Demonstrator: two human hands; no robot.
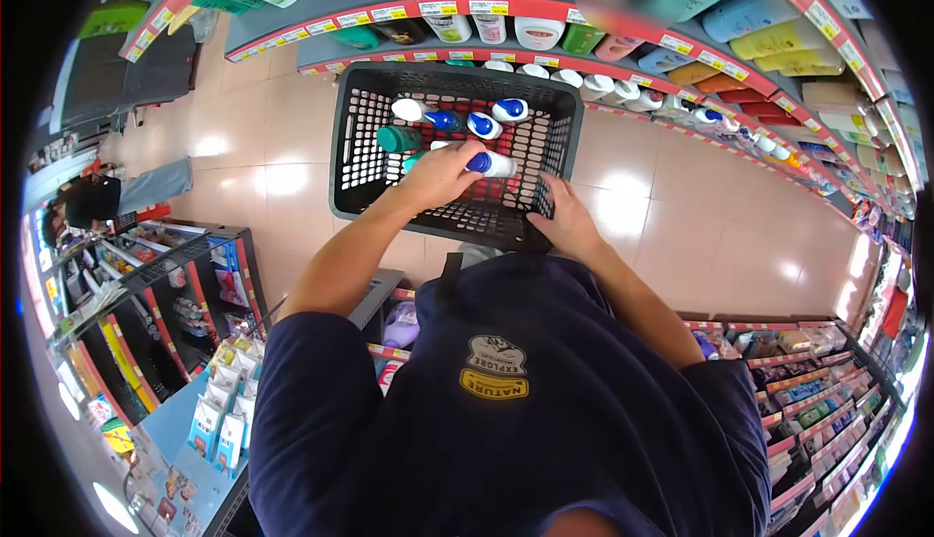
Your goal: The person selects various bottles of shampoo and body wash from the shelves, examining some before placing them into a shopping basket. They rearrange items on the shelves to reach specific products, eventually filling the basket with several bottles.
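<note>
A dark shopping basket [355, 208] with slotted walls is in front of me, above the tiled floor. My left hand [449, 175] reaches into it, its fingers closed around a white bottle [499, 164] with a blue cap, which lies tilted to the right. Beyond this bottle stand a white-capped bottle [409, 109], a blue-topped bottle [445, 121] and two white bottles with blue tops [484, 125]. A green-capped bottle [397, 138] is at the left. My right hand [569, 218] is at the basket's near right corner, thumb and fingers spread apart, seemingly touching the rim.
Shelves with red price strips [428, 17] hold rows of bottles [538, 33] just beyond the basket and curve along the right. Low racks of small packages [817, 391] stand behind on the right. At the left are a counter with white cartons [219, 411] and dark racks [156, 342].
</note>
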